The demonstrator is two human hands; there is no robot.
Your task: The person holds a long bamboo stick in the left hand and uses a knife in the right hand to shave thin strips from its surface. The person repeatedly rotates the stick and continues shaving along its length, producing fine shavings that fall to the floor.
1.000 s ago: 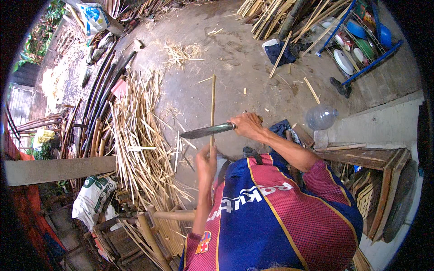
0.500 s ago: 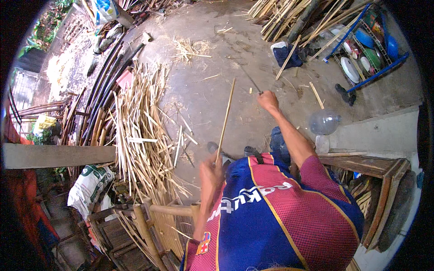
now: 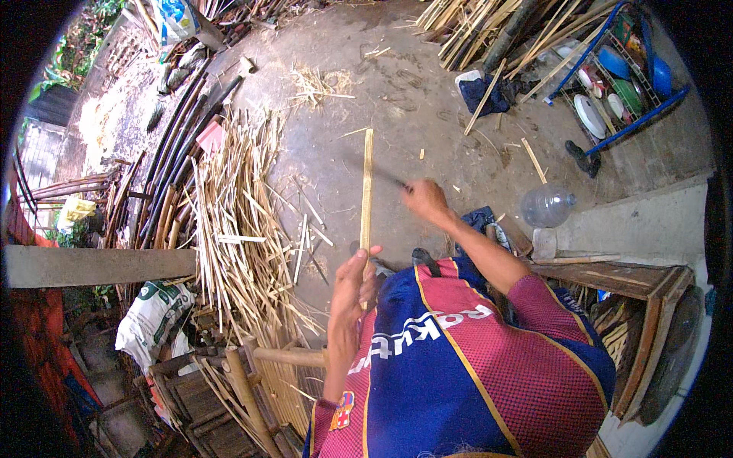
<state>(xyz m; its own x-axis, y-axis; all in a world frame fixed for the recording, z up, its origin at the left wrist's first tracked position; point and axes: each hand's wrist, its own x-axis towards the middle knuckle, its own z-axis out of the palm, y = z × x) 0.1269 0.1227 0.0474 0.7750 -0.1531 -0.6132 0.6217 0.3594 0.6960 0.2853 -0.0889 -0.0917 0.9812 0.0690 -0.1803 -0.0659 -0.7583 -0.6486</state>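
My left hand (image 3: pixel 353 284) is closed round the lower end of a pale bamboo strip (image 3: pixel 367 187), which points away from me, its broad face showing. In my right hand (image 3: pixel 429 201) is a knife (image 3: pixel 391 179). Its long dark blade is smeared by motion and reaches toward the strip's upper part; whether it touches I cannot tell. To the left lies a big heap of split bamboo strips (image 3: pixel 238 229) on the concrete floor (image 3: pixel 321 153).
Dark poles (image 3: pixel 172 149) lie beyond the heap. At far right are a blue-framed dish rack (image 3: pixel 637 126) and a clear plastic jug (image 3: pixel 547 206). More bamboo (image 3: pixel 477 38) lies at the far side. A wooden frame (image 3: pixel 657 305) stands at right, a bamboo chair (image 3: pixel 244 389) at left.
My right hand has swung left and nearer, bringing the knife toward the strip. The strip has turned more upright, now showing its broad face.
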